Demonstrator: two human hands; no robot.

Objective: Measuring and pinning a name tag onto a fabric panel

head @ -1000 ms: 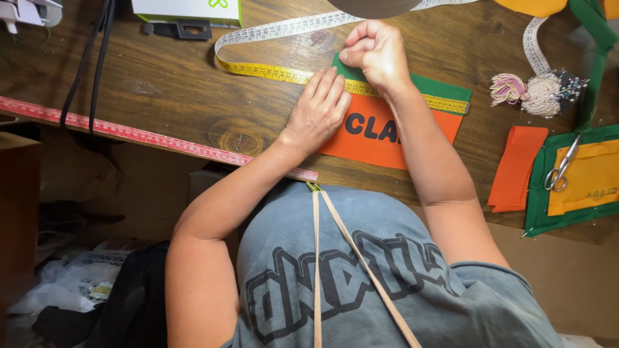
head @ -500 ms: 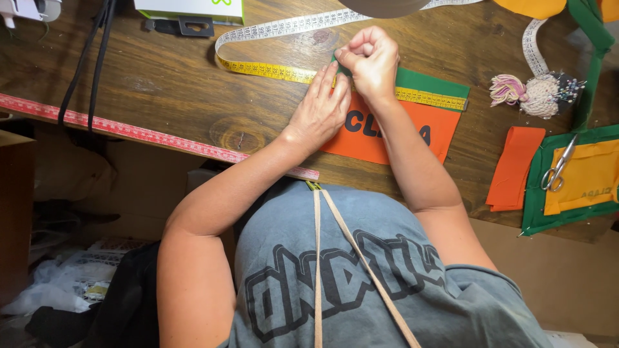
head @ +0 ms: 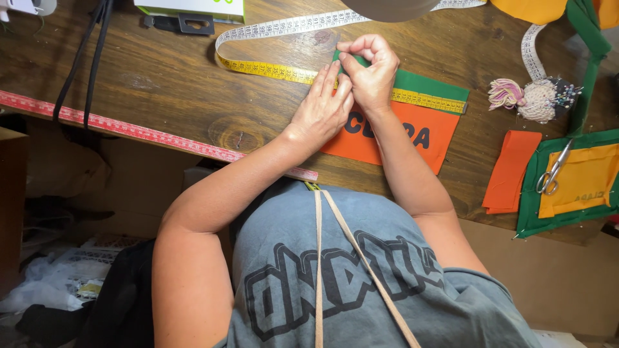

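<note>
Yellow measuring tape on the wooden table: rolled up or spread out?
Spread out. The yellow measuring tape loops across the wooden table and the orange-and-green cloth piece.

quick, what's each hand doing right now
left hand: open, flat on the orange and green fabric panel.
right hand: closed, pinching the panel's green edge by the yellow measuring tape.

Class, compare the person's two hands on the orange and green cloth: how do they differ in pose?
The left hand lies flat, fingers spread, pressing the orange and green cloth; the right hand is curled, fingertips pinching at the cloth's green corner. Left sits nearer the body, right farther. Both are bare and touch the cloth.
</note>
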